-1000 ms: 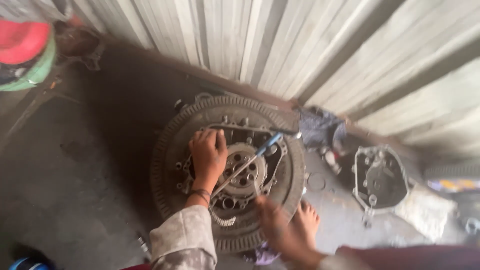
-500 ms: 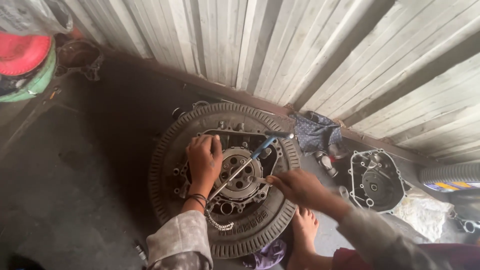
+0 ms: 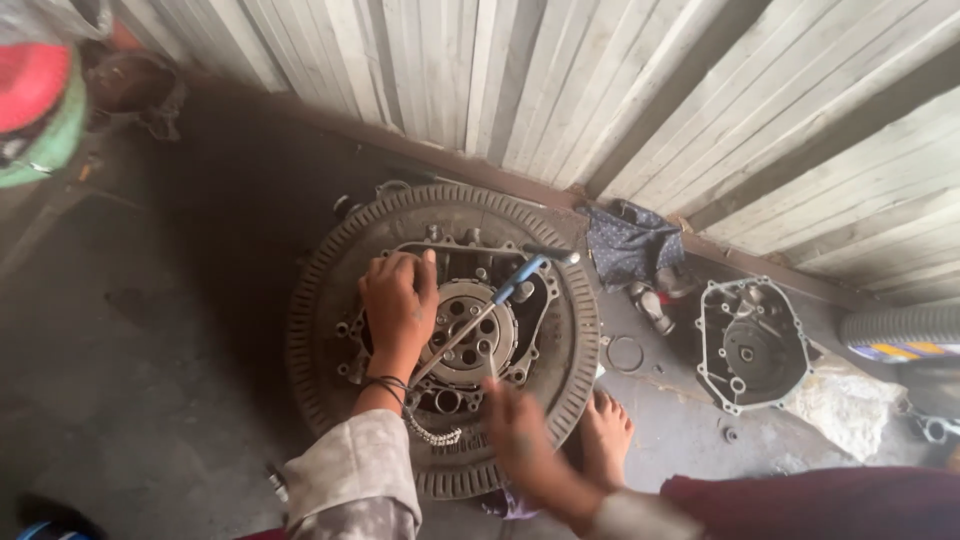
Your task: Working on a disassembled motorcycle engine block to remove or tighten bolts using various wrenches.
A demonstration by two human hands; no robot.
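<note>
A grey concrete floor (image 3: 150, 400) runs up to a wall of pale vertical boards (image 3: 560, 90), and a large round flywheel (image 3: 330, 300) with a toothed rim lies flat on it. The left hand (image 3: 398, 300) rests palm down on the inner plate of the flywheel, fingers curled over a part near the centre hub (image 3: 478, 335); whether its grip is closed on anything small cannot be told. The right hand (image 3: 520, 440) is blurred, hanging over the near rim of the flywheel, fingers loosely spread and its grip holding nothing visible. A long metal wrench (image 3: 470, 330) with a blue handle end lies slanted across the hub, its lower end close to the left wrist, its upper end toward the far rim. A bare foot (image 3: 605, 440) sits just beside the flywheel's right edge. Farther right a metal housing cover (image 3: 750, 345) lies on the floor, with a pale rag (image 3: 845, 405) at its side. A dark blue cloth (image 3: 630, 245) is bunched against the wall, and a thin ring (image 3: 627, 353) lies between flywheel and cover.
</note>
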